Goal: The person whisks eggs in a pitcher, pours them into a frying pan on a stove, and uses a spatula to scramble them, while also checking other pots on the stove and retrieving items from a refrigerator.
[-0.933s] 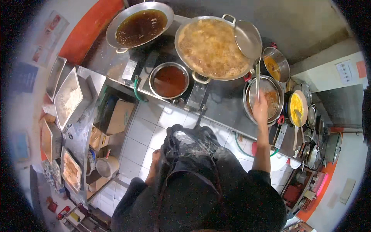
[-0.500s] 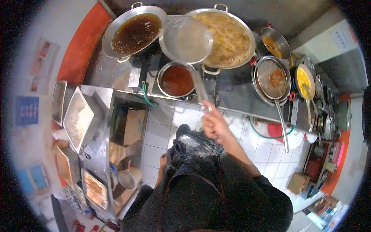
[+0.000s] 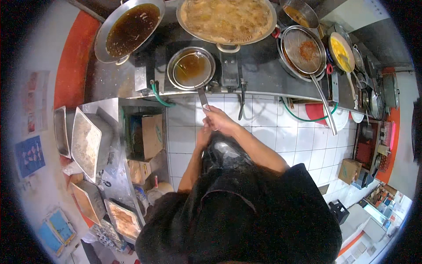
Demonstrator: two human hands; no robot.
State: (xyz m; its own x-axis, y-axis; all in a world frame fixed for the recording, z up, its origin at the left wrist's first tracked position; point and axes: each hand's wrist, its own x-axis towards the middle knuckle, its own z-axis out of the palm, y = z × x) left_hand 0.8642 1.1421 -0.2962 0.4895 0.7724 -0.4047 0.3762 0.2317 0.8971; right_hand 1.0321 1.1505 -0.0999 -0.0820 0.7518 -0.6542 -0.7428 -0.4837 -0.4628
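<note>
A round fine-mesh strainer (image 3: 190, 72) with a flat metal handle rests in or just over a small metal pot (image 3: 212, 56) at the counter's front edge. Brown liquid shows through the mesh; I cannot tell how deep the strainer sits. My right hand (image 3: 220, 119) is closed around its handle. Just below, my left hand (image 3: 204, 135) is closed at the handle's end, its fingers partly hidden by the right hand. Behind the pot stands a wide two-handled pan (image 3: 229, 46) of bubbling oil, and at the left a wok (image 3: 100, 48) of dark brown liquid.
On the right, another long-handled strainer (image 3: 299, 46) holds reddish bits over a pot, beside a pan of yellow food (image 3: 339, 46). A green hose (image 3: 159, 97) hangs at the counter front. Deep metal trays (image 3: 85, 143) stand on the left bench; white tiles (image 3: 268, 132) cover the floor.
The strainer has come down from beside the bubbling oil pan to the small pot. My left hand has risen from my side to the handle. The view has shifted, too.
</note>
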